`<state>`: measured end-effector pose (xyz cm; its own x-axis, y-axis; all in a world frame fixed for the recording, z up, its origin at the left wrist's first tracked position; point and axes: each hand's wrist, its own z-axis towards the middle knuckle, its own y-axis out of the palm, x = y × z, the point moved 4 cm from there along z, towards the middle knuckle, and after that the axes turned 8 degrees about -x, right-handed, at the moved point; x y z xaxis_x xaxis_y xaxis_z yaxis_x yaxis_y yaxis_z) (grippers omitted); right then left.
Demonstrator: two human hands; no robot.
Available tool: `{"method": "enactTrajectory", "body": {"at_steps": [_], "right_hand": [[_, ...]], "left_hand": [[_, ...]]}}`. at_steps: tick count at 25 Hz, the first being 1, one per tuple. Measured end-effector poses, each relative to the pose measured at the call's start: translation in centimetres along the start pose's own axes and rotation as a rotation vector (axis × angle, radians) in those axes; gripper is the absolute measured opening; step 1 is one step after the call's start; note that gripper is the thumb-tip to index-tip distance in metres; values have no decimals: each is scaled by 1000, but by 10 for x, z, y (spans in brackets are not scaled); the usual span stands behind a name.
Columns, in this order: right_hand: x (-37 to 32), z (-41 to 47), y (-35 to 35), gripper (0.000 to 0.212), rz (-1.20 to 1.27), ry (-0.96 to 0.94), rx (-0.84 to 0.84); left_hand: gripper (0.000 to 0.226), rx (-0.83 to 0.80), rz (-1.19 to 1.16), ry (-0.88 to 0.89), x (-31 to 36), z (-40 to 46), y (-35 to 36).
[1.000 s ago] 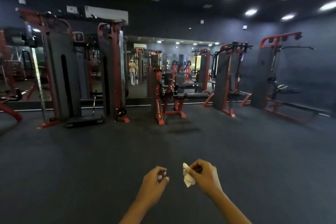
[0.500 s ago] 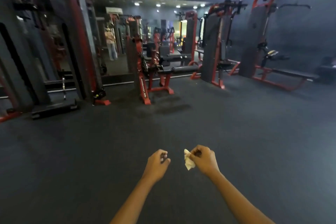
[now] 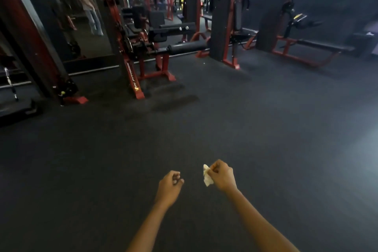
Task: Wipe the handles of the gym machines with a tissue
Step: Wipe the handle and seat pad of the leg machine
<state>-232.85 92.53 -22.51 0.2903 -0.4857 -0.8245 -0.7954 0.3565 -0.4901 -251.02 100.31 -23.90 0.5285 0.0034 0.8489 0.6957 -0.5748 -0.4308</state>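
My right hand (image 3: 222, 175) pinches a small crumpled white tissue (image 3: 207, 177) out over the dark floor. Beside it, a short gap to the left, my left hand (image 3: 170, 185) has its fingers curled in and holds nothing. Both hands are far from any machine. A red-framed leg machine (image 3: 155, 47) with black padded rollers stands ahead, left of centre. A cable handle (image 3: 10, 83) hangs at the far left by a weight tower. A red and black tower (image 3: 224, 18) rises further right.
Dark rubber floor (image 3: 225, 118) stretches between me and the machines. A mirror wall (image 3: 86, 16) behind the left machines reflects a standing person. A low red-framed bench machine (image 3: 302, 49) sits at the back right. A black footplate (image 3: 18, 110) lies at the left edge.
The view has tilted down and moved closer to the machines, which now sit higher and larger. My hands keep the same pose, tissue still pinched in the right.
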Motion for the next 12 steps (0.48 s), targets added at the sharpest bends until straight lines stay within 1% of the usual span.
{"method": "enactTrajectory", "body": {"at_steps": [5,8,12], "right_hand": [[-15,147,-13,13,-18,50,-17],[-28,255,-17,11,-12,33,3],[-61,389,-33,13,0,40,13]], "left_hand": [[19,-5,-60,-99,17,151,-3],[18,-26,-84,-70,33,266,-9],[22,-82,-12,-38,79,409,-30]]}}
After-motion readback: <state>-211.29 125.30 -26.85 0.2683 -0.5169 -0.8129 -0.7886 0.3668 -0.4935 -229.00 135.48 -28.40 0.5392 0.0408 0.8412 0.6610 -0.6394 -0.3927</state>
